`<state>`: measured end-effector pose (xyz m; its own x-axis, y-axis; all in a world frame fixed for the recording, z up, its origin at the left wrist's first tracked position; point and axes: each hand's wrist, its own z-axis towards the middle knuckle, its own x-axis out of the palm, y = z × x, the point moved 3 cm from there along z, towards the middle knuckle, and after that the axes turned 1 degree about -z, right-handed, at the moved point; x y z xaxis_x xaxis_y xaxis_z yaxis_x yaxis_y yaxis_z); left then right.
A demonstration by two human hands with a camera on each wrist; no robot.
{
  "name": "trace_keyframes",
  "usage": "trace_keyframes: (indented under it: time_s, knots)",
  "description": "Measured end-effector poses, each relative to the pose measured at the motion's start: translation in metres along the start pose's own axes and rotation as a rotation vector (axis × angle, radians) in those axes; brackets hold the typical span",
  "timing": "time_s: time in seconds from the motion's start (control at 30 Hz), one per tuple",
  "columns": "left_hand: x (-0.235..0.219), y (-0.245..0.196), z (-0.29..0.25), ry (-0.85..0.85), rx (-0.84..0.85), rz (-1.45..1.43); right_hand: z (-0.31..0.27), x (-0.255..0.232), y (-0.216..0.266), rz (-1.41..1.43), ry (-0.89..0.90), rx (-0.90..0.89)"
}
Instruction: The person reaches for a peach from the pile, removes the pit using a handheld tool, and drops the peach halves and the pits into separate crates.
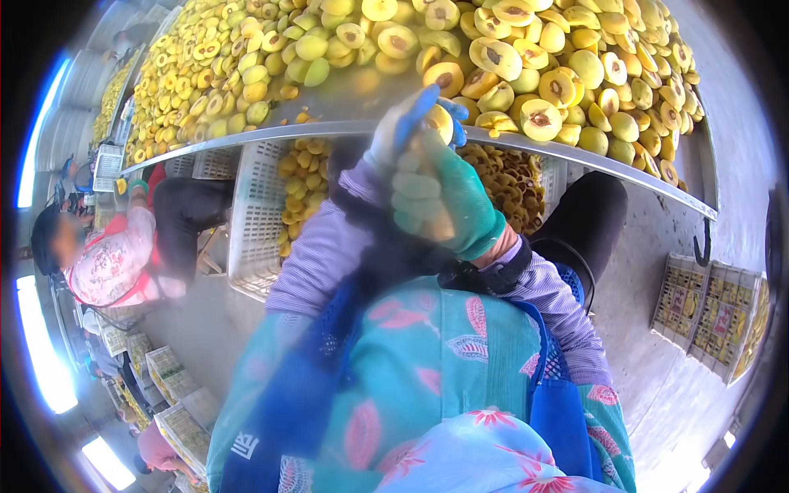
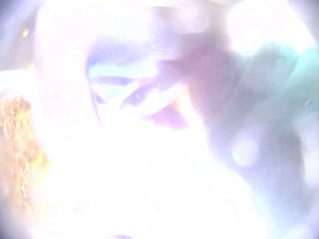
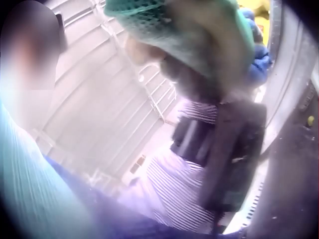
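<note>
In the head view my left hand (image 1: 393,135), in a pale glove with blue fingers, holds a yellow peach half (image 1: 440,123) just over the table's near rim. Against it my right hand (image 1: 460,193), in a green glove with pale fingers, grips a blurred beige, handle-like thing (image 1: 440,220); its tip is hidden. The right wrist view has the green-gloved hand (image 3: 199,45) beside blue fingertips (image 3: 259,64). Glare washes out most of the left wrist view, with a blurred green glove (image 2: 274,74) at its right.
Peach halves (image 1: 542,119) heap the metal table (image 1: 329,128). Below its rim stand a white crate (image 1: 255,214) of peach pieces and a heap of brownish pieces (image 1: 505,185). Stacked crates (image 1: 711,308) stand right. Another person (image 1: 115,255) sits at left.
</note>
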<state>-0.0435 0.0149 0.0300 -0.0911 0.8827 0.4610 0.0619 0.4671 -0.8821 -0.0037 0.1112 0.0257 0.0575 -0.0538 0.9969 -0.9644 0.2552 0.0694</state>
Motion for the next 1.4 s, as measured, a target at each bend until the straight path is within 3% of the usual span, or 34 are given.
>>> trace_keyframes:
  time_s: [0.03,0.07,0.17,0.2,0.23,0.3,0.33,0.37,0.43,0.47,0.5,0.57,0.6,0.63,0.7,0.77,0.83,0.9,0.93,1.03,1.1,1.13,1.2,1.27,1.33,1.4]
  knots:
    - [-0.001,0.005,-0.003,-0.07,-0.199,-0.257,0.003,0.005,-0.002,0.143,0.14,0.042]
    - [-0.021,0.014,-0.003,0.107,-0.219,-0.363,-0.001,0.008,0.0,0.215,0.137,0.122]
    - [-0.056,0.007,-0.036,-0.284,0.696,0.848,-0.019,0.022,0.004,0.103,0.281,0.166]
    - [-0.051,-0.025,-0.052,-0.274,0.525,0.833,-0.025,0.019,0.008,0.049,0.293,0.183]
    - [-0.05,-0.062,-0.065,-0.258,0.358,0.815,-0.028,-0.006,0.011,0.096,0.18,0.167]
    - [-0.102,-0.082,-0.049,-0.626,0.081,1.162,-0.029,-0.06,0.007,0.188,-0.047,0.129]
    - [-0.107,-0.095,-0.027,-0.659,0.055,1.524,-0.027,-0.051,0.005,0.126,-0.232,0.086]
    - [-0.111,-0.093,0.002,-0.608,-0.016,1.596,-0.026,-0.042,0.003,0.053,-0.418,0.053]
    - [-0.103,-0.076,0.055,-0.417,-0.067,1.73,-0.024,-0.026,0.002,-0.188,-0.294,0.069]
    - [-0.108,-0.063,0.072,-0.304,-0.095,1.827,-0.019,-0.026,0.0,-0.031,-0.177,0.106]
    - [-0.097,-0.058,0.08,-0.186,-0.121,1.921,-0.019,-0.022,0.005,-0.06,-0.204,0.056]
    - [-0.091,-0.064,0.086,-0.082,-0.276,1.906,-0.022,-0.016,0.014,-0.107,-0.268,-0.035]
    - [-0.123,-0.054,0.087,-0.122,-0.12,1.63,-0.021,-0.017,0.02,-0.297,-0.349,-0.155]
    - [-0.168,-0.033,0.093,-0.017,-0.123,1.106,-0.018,-0.019,0.026,-0.482,-0.427,-0.272]
    - [-0.112,-0.045,0.035,-0.102,-0.171,0.28,-0.009,-0.026,0.032,-0.854,-0.515,-0.446]
    - [-0.114,-0.026,0.015,-0.047,0.106,0.507,0.005,-0.036,0.035,-1.255,-0.512,-0.54]
    - [-0.092,-0.018,-0.003,-0.036,0.235,0.535,0.014,-0.034,0.034,-1.458,-0.532,-0.59]
    - [-0.044,-0.019,-0.017,-0.068,0.202,0.354,0.015,-0.03,0.033,-1.454,-0.617,-0.588]
    - [-0.043,-0.007,-0.014,-0.12,0.039,-0.124,0.013,-0.03,0.031,-1.462,-0.631,-0.58]
    - [-0.021,-0.009,-0.017,-0.084,0.175,0.128,0.007,-0.031,0.028,-1.411,-0.661,-0.55]
    - [-0.018,-0.009,-0.013,-0.1,0.465,0.597,0.006,-0.027,0.025,-1.277,-0.657,-0.524]
    - [-0.015,-0.01,-0.013,-0.11,0.61,0.832,0.004,-0.022,0.023,-1.366,-0.637,-0.6]
    - [-0.014,-0.007,-0.012,-0.152,0.485,0.773,0.002,-0.012,0.018,-1.544,-0.585,-0.751]
    - [-0.005,-0.013,-0.018,-0.171,0.474,0.879,0.0,-0.01,0.012,-1.632,-0.488,-0.9]
    - [0.011,-0.026,-0.026,-0.155,0.572,1.151,-0.001,-0.018,0.006,-1.821,-0.465,-1.056]
    - [0.007,-0.017,-0.022,-0.114,0.528,1.085,-0.001,-0.032,0.0,-2.029,-0.49,-1.178]
